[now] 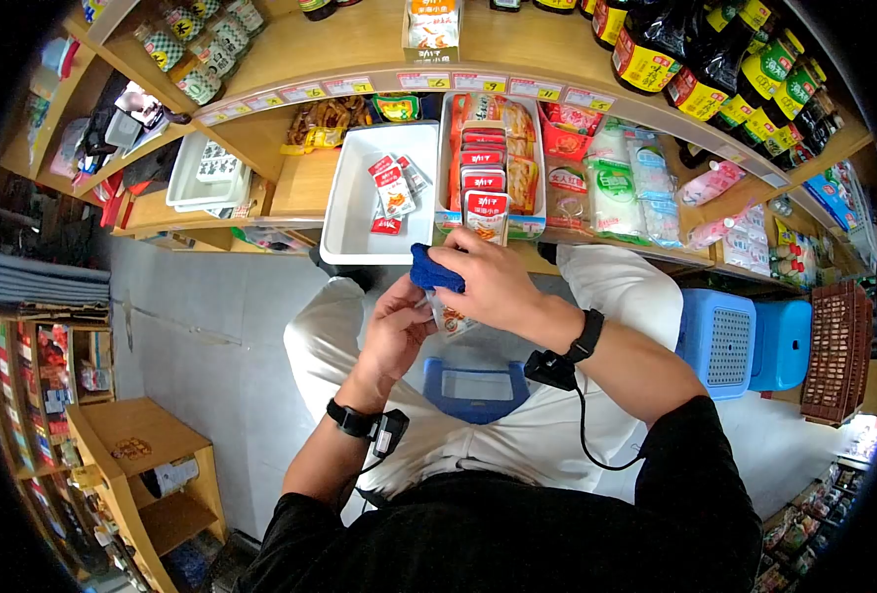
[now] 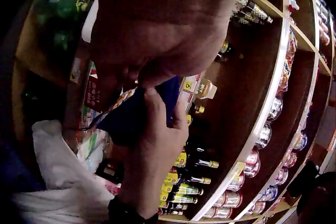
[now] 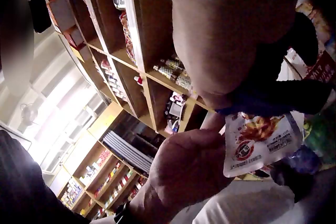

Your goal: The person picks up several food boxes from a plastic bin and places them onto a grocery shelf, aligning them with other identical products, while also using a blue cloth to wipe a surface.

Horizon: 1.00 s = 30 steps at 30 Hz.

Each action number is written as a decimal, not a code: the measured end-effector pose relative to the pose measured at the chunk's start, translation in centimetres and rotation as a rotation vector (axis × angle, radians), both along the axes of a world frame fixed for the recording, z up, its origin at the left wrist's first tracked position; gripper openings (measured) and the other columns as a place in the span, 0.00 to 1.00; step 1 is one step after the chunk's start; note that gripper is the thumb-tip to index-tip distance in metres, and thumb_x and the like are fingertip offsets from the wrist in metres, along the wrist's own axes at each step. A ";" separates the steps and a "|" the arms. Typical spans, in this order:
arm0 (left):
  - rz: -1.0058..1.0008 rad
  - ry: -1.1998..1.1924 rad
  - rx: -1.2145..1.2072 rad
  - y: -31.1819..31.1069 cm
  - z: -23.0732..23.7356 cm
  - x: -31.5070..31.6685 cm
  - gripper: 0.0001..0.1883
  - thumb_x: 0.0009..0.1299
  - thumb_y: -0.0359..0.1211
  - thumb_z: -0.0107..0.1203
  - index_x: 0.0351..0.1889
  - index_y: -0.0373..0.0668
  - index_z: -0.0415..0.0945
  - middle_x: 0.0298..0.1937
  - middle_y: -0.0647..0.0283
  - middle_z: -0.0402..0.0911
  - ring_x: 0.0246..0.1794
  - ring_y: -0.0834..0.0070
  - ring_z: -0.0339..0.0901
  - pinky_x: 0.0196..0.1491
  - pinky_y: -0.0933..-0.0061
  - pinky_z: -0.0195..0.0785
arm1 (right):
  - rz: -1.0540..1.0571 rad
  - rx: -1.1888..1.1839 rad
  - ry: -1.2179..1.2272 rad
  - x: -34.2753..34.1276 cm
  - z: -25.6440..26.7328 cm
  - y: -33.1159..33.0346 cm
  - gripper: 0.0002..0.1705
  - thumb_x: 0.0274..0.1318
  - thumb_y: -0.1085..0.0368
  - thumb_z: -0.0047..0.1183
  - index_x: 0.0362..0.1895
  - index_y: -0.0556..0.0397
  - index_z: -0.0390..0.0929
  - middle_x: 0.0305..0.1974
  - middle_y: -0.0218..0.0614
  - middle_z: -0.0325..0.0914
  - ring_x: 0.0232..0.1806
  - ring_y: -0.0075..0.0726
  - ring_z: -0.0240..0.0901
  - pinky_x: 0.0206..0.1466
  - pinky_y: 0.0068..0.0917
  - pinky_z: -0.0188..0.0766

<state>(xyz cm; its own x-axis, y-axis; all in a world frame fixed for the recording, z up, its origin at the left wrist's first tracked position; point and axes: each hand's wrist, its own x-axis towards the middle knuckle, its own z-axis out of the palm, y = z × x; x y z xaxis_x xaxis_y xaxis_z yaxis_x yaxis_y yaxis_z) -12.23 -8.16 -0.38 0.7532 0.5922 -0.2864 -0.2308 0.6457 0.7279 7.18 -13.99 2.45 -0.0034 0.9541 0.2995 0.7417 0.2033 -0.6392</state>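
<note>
A small food packet (image 3: 262,140) hangs between the two hands, its printed face showing in the right wrist view. The left hand (image 1: 396,331) pinches the packet's edge. In the right hand (image 1: 488,280) a dark blue cloth (image 1: 435,269) is gripped, lying against the packet's upper part. Just beyond the hands, a white tray (image 1: 334,222) holds several loose red-and-white packets (image 1: 394,190). To its right stands a display box (image 1: 446,219) with a row of similar packets (image 1: 485,206) beside larger orange food packs.
Bagged goods (image 1: 616,188) lie right of the box. Dark sauce bottles (image 1: 656,49) stand on the upper shelf (image 1: 517,61). A blue stool (image 1: 476,387) is between the legs; blue plastic crates (image 1: 717,341) and a brown basket (image 1: 838,351) are at the right.
</note>
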 end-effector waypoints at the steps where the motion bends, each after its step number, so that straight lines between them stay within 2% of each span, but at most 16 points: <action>1: 0.032 0.007 -0.034 0.2 0.1 -0.2 0.33 0.65 0.19 0.43 0.72 0.42 0.69 0.66 0.61 0.77 0.61 0.68 0.78 0.58 0.63 0.77 | 0.000 0.000 0.000 0.0 0.1 0.0 0.23 0.52 0.58 0.65 0.53 0.46 0.82 0.45 0.38 0.75 0.45 0.50 0.80 0.46 0.45 0.78; 5: 0.112 -0.019 -0.042 1.2 -0.1 -0.4 0.32 0.66 0.24 0.46 0.73 0.40 0.67 0.67 0.58 0.76 0.62 0.64 0.77 0.62 0.58 0.74 | 0.064 -0.030 -0.059 -0.1 0.3 -0.3 0.23 0.50 0.59 0.66 0.52 0.46 0.82 0.46 0.37 0.75 0.47 0.48 0.80 0.47 0.45 0.78; 6: 0.135 -0.103 -0.086 1.5 0.8 -0.3 0.29 0.71 0.25 0.45 0.72 0.37 0.66 0.65 0.56 0.78 0.60 0.65 0.79 0.61 0.59 0.75 | 0.099 -0.031 -0.070 -0.2 0.3 -0.3 0.23 0.49 0.59 0.67 0.52 0.46 0.82 0.47 0.37 0.75 0.47 0.48 0.80 0.47 0.45 0.77; 9: 0.170 -0.074 -0.019 1.8 0.7 -0.3 0.27 0.75 0.30 0.42 0.73 0.36 0.65 0.65 0.55 0.78 0.61 0.65 0.79 0.60 0.61 0.76 | 0.185 0.031 -0.094 -0.2 0.1 -0.2 0.23 0.48 0.59 0.68 0.51 0.47 0.82 0.47 0.36 0.75 0.47 0.47 0.80 0.48 0.45 0.77; 10: 0.183 -0.081 -0.022 1.9 0.2 -0.5 0.23 0.79 0.30 0.42 0.72 0.37 0.66 0.64 0.55 0.79 0.60 0.66 0.80 0.57 0.63 0.77 | 0.193 -0.001 -0.104 -0.2 0.3 -0.2 0.23 0.48 0.60 0.67 0.51 0.48 0.82 0.47 0.37 0.75 0.47 0.47 0.80 0.48 0.45 0.78; 14: 0.289 0.010 0.061 1.9 -0.5 -0.3 0.21 0.80 0.26 0.43 0.71 0.37 0.67 0.62 0.56 0.80 0.58 0.68 0.81 0.55 0.65 0.79 | 0.234 -0.055 -0.116 -0.2 0.4 -0.6 0.21 0.49 0.60 0.66 0.50 0.49 0.82 0.47 0.37 0.75 0.47 0.47 0.80 0.47 0.44 0.78; 16: 0.260 0.050 0.153 1.9 -0.7 -0.4 0.21 0.79 0.22 0.45 0.70 0.37 0.68 0.61 0.58 0.81 0.56 0.71 0.82 0.53 0.66 0.80 | 0.198 -0.081 -0.093 -0.4 0.5 -0.6 0.21 0.50 0.61 0.65 0.50 0.49 0.81 0.46 0.37 0.75 0.47 0.47 0.80 0.46 0.44 0.79; 20: 0.236 0.077 0.178 1.4 -0.6 -0.2 0.21 0.79 0.21 0.45 0.69 0.38 0.69 0.60 0.60 0.81 0.56 0.72 0.82 0.53 0.67 0.81 | 0.084 -0.002 -0.061 -0.3 -0.1 -0.4 0.21 0.51 0.60 0.64 0.51 0.49 0.81 0.46 0.38 0.75 0.46 0.48 0.80 0.45 0.44 0.79; 22: 0.199 0.076 0.169 0.8 -0.2 0.0 0.21 0.78 0.21 0.45 0.69 0.39 0.70 0.59 0.61 0.82 0.55 0.73 0.82 0.53 0.67 0.81 | -0.073 -0.089 0.016 -0.1 0.0 -0.1 0.23 0.51 0.62 0.64 0.54 0.51 0.80 0.47 0.39 0.75 0.48 0.51 0.79 0.49 0.45 0.77; 25: 0.108 0.107 0.164 0.4 -0.9 -0.1 0.21 0.78 0.20 0.46 0.69 0.40 0.70 0.58 0.61 0.82 0.54 0.74 0.82 0.52 0.68 0.81 | -0.152 -0.077 -0.004 0.2 -0.2 0.0 0.23 0.51 0.62 0.64 0.54 0.52 0.80 0.46 0.41 0.76 0.49 0.52 0.79 0.50 0.45 0.77; 26: 0.105 0.100 0.140 0.1 -0.8 0.1 0.22 0.77 0.20 0.46 0.68 0.41 0.71 0.58 0.62 0.83 0.54 0.74 0.83 0.50 0.69 0.81 | -0.164 -0.022 -0.028 0.3 -0.3 0.0 0.22 0.53 0.60 0.64 0.52 0.50 0.80 0.45 0.41 0.75 0.46 0.52 0.80 0.46 0.48 0.79; 30: 0.104 0.106 0.152 0.3 -1.0 -0.1 0.22 0.77 0.20 0.46 0.69 0.40 0.71 0.58 0.61 0.83 0.54 0.73 0.82 0.51 0.70 0.81 | -0.147 -0.080 -0.044 0.3 0.0 -0.1 0.22 0.52 0.59 0.64 0.52 0.50 0.80 0.45 0.40 0.76 0.46 0.52 0.80 0.45 0.47 0.78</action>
<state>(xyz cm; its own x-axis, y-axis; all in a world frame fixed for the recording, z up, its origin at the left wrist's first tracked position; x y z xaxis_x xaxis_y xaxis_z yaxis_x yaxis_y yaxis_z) -12.28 -7.89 -1.34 0.6564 0.7074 -0.2621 -0.2076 0.5033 0.8388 7.48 -14.14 2.48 0.1266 0.9661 0.2251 0.7870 0.0403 -0.6157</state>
